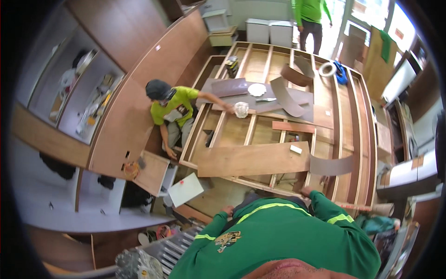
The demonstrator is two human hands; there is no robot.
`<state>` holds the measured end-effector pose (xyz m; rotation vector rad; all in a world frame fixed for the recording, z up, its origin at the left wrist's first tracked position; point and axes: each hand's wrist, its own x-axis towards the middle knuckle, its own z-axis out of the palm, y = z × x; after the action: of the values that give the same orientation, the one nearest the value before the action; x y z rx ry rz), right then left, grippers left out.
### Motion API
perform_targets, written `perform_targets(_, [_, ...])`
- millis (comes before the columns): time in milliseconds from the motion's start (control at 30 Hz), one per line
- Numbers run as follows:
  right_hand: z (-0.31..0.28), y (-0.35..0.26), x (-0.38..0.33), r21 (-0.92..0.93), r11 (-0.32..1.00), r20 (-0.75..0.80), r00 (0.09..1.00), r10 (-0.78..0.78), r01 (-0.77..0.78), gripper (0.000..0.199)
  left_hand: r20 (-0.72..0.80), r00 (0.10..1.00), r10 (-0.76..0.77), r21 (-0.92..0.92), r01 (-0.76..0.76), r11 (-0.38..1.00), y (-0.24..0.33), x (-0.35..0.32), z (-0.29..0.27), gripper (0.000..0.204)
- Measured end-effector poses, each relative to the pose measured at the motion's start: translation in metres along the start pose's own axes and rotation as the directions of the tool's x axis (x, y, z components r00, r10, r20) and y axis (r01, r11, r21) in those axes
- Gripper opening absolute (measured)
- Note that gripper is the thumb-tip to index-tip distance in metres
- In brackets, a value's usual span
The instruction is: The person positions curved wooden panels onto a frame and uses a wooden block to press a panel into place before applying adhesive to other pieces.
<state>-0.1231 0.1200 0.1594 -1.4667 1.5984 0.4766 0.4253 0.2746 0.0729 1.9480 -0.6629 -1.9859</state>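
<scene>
My left hand is low beside my lap, close to the near side of a large wooden frame. Its fingers are too small to make out. My right hand lies at the frame's near edge, just below a curved grey-brown strip. Whether its fingers are curled around anything cannot be told. In front of me, a long plywood board lies across the frame's slats, with a small white block on its right end.
A person in a yellow-green shirt sits at the left, one hand on a white crumpled bundle. Bent veneer strips, a tape roll and a can lie on the frame. Another person stands at the back.
</scene>
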Motion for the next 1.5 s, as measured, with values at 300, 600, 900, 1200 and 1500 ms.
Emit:
perform_targets(300, [-0.065, -0.170, 0.031, 0.368, 0.792, 0.113, 0.822, -0.559, 0.488, 0.036, -0.425, 0.905, -0.019, -0.433, -0.185, 0.882, 0.019, -0.020, 0.041, 0.029])
perform_targets(600, [0.003, 0.067, 0.086, -0.149, 0.570, 0.279, 0.588, -0.760, 0.808, 0.027, -0.246, 0.969, -0.004, -0.167, -0.039, 0.985, -0.070, -0.093, 0.170, 0.030])
perform_targets(900, [-0.068, 0.100, -0.001, 0.184, 0.968, 0.221, 0.967, 0.126, -0.168, 0.032, -0.308, 0.917, -0.253, -0.392, 0.120, 0.912, -0.170, -0.141, 0.141, 0.028])
perform_targets(1200, [0.005, -0.142, -0.004, 0.167, 0.944, 0.166, 0.936, -0.310, 0.283, 0.038, -0.279, 0.960, 0.000, -0.038, -0.011, 0.999, -0.138, -0.063, -0.042, 0.026])
perform_targets(1500, [0.010, -0.301, -0.005, 0.497, 0.854, 0.380, 0.846, -0.374, 0.154, 0.037, -0.607, 0.785, -0.124, -0.586, -0.336, 0.738, -0.045, -0.032, -0.174, 0.020])
